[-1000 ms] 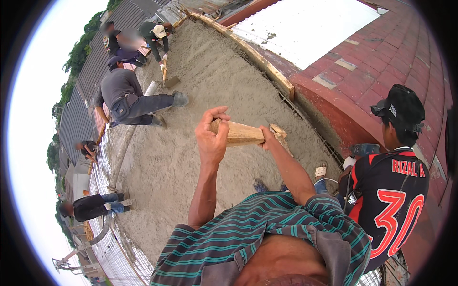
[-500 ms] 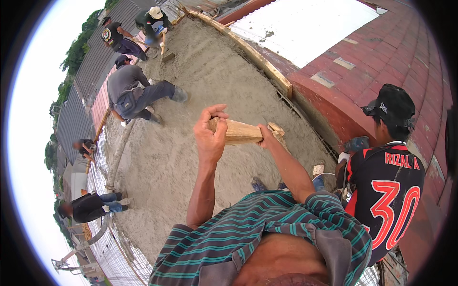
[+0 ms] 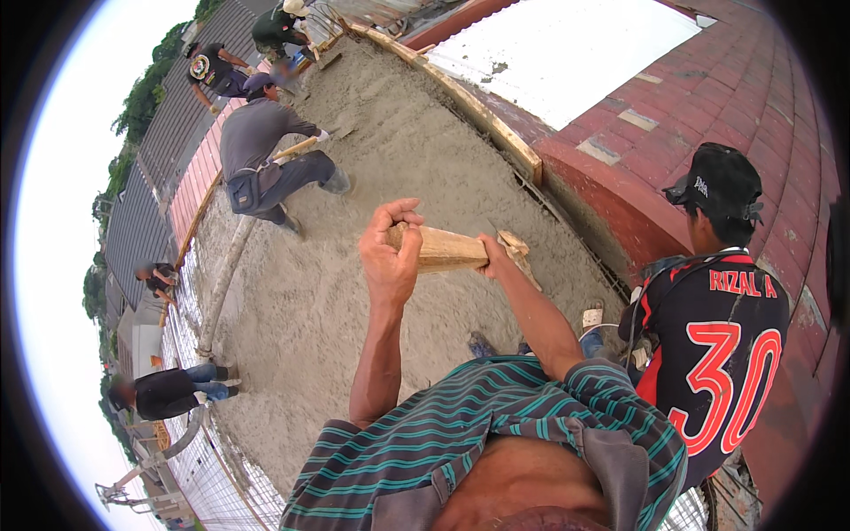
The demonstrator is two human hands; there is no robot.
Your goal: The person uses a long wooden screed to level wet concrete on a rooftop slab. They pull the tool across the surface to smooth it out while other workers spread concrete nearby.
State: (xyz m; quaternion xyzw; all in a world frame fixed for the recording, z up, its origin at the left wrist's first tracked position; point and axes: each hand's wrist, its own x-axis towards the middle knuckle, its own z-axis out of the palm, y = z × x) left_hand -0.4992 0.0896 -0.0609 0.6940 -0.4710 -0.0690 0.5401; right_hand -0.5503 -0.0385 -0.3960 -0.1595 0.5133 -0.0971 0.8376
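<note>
My left hand (image 3: pixel 388 252) wraps round the top end of a long wooden piece (image 3: pixel 443 250), some fingertips curled above it. My right hand (image 3: pixel 492 257) grips the same piece further to the right. Beyond that hand, another piece of wood (image 3: pixel 515 248) shows just above the wet grey concrete (image 3: pixel 319 283); whether it joins what I hold, I cannot tell. Rubber boots show on the concrete below my forearms.
A co-worker (image 3: pixel 717 345) in dark clothing is close on my right, beside red roof tiles (image 3: pixel 726 88). Several others work ahead and left, one (image 3: pixel 266 150) with a long-handled tool. A formwork plank (image 3: pixel 478 115) edges the concrete. A thick pipe (image 3: pixel 221 292) lies at left.
My hands and the wood have barely moved. The co-worker in grey ahead has shifted, a long-handled tool now showing in that person's hands. The co-worker on my right has leaned slightly forward.
</note>
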